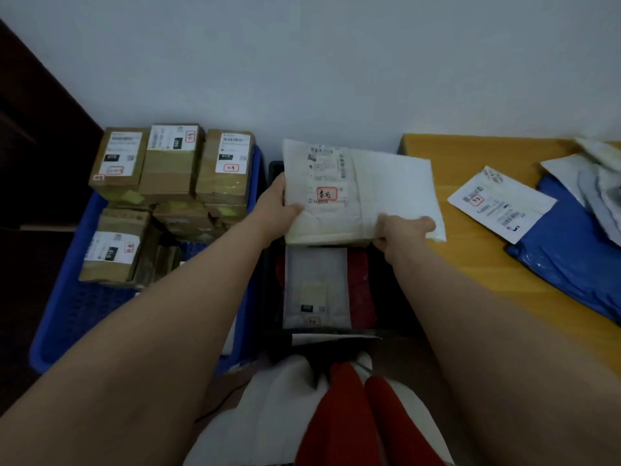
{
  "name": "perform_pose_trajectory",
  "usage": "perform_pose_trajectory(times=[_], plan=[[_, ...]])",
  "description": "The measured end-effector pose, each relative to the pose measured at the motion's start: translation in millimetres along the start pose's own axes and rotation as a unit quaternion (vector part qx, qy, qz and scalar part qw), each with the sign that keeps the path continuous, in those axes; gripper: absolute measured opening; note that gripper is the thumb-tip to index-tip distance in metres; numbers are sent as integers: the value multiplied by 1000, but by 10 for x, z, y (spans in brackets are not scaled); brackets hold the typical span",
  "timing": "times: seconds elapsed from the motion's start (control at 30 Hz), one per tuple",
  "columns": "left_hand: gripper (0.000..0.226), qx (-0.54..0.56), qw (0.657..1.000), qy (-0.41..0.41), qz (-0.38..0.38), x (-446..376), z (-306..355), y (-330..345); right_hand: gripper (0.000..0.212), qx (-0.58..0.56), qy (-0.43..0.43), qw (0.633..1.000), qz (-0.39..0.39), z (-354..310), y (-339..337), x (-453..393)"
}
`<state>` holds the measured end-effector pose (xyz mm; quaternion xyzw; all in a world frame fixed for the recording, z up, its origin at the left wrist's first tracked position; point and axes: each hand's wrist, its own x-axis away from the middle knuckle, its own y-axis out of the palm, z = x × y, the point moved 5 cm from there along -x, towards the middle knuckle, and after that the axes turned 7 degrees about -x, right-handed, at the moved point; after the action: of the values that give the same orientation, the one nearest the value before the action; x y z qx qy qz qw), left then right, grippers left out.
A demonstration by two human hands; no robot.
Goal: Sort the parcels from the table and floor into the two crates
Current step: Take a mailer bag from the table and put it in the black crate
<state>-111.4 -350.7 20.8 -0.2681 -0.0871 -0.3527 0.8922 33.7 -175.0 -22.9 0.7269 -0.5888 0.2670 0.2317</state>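
Observation:
A white soft parcel (376, 183) with a shipping label and a red-framed mark is held flat above the black crate (268, 264). My left hand (280, 205) grips its left edge, thumb on top. My right hand (401, 230) pinches its near right edge. Inside the black crate lie a pale grey parcel (314, 287) and a red parcel (361, 290). The blue crate (77, 307) on the left holds several brown cardboard boxes (171, 163) with white labels.
A yellow table (477, 257) stands at the right, carrying a blue mailer (568, 250) with a white label and grey and white bags (598, 183) behind it. A dark door is at the far left, the white wall behind the crates. White and red parcels (302, 412) lie by my legs.

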Motion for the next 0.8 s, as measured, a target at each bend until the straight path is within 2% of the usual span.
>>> perform_pose_trajectory(times=[0.13,0.17,0.27,0.4,0.5,0.6,0.7,0.8], plan=[[62,-76,994,-68,-32,76,-456,59,29,77,126,989,-26,495,-50,4],[62,-92,991,-88,-41,98,-575,81,27,111,145,982,-37,612,-72,-7],[63,-170,977,-118,-48,144,-855,155,41,186,168,966,-56,868,-122,-42],[74,-301,944,-124,-58,101,-1114,338,26,215,211,951,-69,1136,-192,-119],[73,-365,919,-129,-70,20,-1325,529,33,225,232,944,-70,1368,-242,-262],[63,-392,909,-126,-67,-40,-1553,685,34,223,253,939,-62,1611,-283,-406],[56,-403,906,-117,-60,-98,-1748,804,26,217,262,938,-62,1803,-308,-540],[64,-401,905,-128,-68,-168,-1904,918,40,216,264,938,-59,1926,-318,-637]])
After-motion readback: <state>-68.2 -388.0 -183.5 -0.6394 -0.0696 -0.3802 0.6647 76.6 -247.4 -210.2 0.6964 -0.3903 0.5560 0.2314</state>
